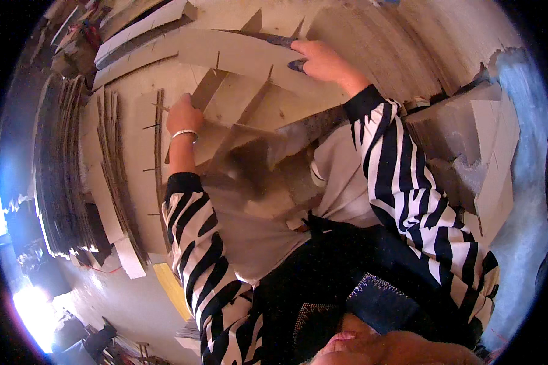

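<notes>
Slotted cardboard strips stand crossed in front of me as a partly joined divider [252,100]. My left hand [184,118], with a bracelet at the wrist, has its fingers closed round the end of a short cardboard strip [208,91] at the divider's left side. Farther off and to the right, my right hand [327,61] grips the right end of a long, wide cardboard strip [237,55] between thumb and index finger. Dark coverings wrap those two fingertips. Small upright flaps stick up beyond that strip.
Stacks of cardboard strips [61,170] stand on edge at the left, with a thinner bundle [112,158] beside them. More strips [143,30] lie at the far left. Cardboard pieces [496,164] and pale blue sheeting [517,121] are at the right. Beige cloth [341,176] covers my lap.
</notes>
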A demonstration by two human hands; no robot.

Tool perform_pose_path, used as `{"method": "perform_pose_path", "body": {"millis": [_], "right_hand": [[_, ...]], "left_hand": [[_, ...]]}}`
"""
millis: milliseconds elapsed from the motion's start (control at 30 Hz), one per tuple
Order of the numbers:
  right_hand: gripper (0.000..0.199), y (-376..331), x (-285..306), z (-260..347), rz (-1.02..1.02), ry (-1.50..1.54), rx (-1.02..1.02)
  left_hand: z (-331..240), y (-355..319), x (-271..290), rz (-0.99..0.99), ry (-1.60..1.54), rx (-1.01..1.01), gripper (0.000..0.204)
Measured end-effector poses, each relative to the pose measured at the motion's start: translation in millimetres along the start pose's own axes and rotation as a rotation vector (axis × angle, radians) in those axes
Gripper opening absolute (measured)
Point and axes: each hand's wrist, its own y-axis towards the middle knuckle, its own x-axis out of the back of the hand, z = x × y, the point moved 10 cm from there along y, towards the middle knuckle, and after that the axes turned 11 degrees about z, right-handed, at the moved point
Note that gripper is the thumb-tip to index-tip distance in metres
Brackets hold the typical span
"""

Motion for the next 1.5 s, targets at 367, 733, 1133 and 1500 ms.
{"method": "perform_pose_path", "body": {"millis": [367, 733, 1133, 1500], "right_hand": [[0.030, -13, -44, 35, -0.105, -0.301, 0.069], [0.032, 1, -57, 4, -0.159, -0.253, 0.041], [0.029, -27, -81, 34, -0.117, -0.114, -0.009], [0.035, -30, -66, 21, -0.170, -0.156, -0.027]], "left_hand": [[-6, -1, 2, 0.028, 0.032, 0.054, 0.020], [-5, -2, 6, -0.028, -0.004, 0.081, 0.025], [-13, -14, 12, -0.022, 0.016, 0.147, 0.021], [-53, -39, 49, -0.228, 0.447, 0.148, 0.025]]}}
